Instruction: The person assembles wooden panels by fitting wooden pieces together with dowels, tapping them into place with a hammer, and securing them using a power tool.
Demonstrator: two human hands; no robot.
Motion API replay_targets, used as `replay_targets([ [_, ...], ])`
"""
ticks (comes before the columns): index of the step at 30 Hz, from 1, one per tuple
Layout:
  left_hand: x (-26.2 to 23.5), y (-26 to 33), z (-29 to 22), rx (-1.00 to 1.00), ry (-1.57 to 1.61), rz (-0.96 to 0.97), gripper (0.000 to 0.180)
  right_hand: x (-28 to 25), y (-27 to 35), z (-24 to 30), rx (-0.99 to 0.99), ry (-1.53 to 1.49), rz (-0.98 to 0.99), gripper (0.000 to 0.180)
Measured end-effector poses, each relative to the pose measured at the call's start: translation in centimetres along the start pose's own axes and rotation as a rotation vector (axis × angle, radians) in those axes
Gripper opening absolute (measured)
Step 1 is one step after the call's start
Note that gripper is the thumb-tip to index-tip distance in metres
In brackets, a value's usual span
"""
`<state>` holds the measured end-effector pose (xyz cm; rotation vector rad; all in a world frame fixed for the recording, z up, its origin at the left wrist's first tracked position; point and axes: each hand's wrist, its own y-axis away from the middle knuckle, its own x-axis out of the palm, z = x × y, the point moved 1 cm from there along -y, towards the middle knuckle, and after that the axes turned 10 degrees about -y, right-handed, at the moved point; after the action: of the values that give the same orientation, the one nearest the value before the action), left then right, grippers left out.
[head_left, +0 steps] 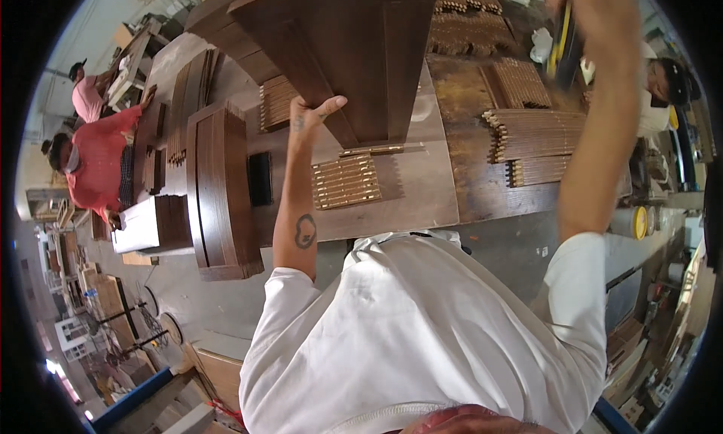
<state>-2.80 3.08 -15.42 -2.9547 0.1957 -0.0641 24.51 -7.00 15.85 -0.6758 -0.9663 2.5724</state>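
One large dark wooden panel point(354, 50) stands on the worktop point(422, 193), two hands, left point(312, 117) and right point(595, 12), three other people, two in pink shirts point(102, 163), one black block point(260, 178)

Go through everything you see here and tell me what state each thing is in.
Dark wooden panel: tilted up off the bench, held.
Left hand: gripping the panel's lower edge.
Right hand: raised, by a yellow-and-black tool; grip unclear.
Slat bundles: lying flat.
Stacked panels: on edge.

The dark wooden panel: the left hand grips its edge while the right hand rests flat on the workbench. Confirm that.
Not quite. The left hand does grip the dark wooden panel, but the right hand is raised above the workbench, at a yellow and black object, as the head view shows.
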Motion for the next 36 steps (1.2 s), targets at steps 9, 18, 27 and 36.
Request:
replay_targets([
  [9,0.1,-5.2,-10.4,0.053,-0.102,-0.257,0.054,5.1,33.2,-26.0,0.657,0.268,0.135,0.034],
  [18,-6.6,-5.2,-20.3,-0.004,0.436,-0.101,0.024,3.4,28.8,-19.8,0.728,-0.067,0.087,0.033],
  [27,-6.8,1.1,-18.6,0.036,-0.248,-0.379,0.061,6.9,21.6,-7.3,0.621,-1.245,0.513,0.063],
  [36,-16.1,13.8,-12.8,-0.251,0.126,-0.312,0.051,21.3,26.2,-0.1,0.737,-0.870,0.466,0.048],
])
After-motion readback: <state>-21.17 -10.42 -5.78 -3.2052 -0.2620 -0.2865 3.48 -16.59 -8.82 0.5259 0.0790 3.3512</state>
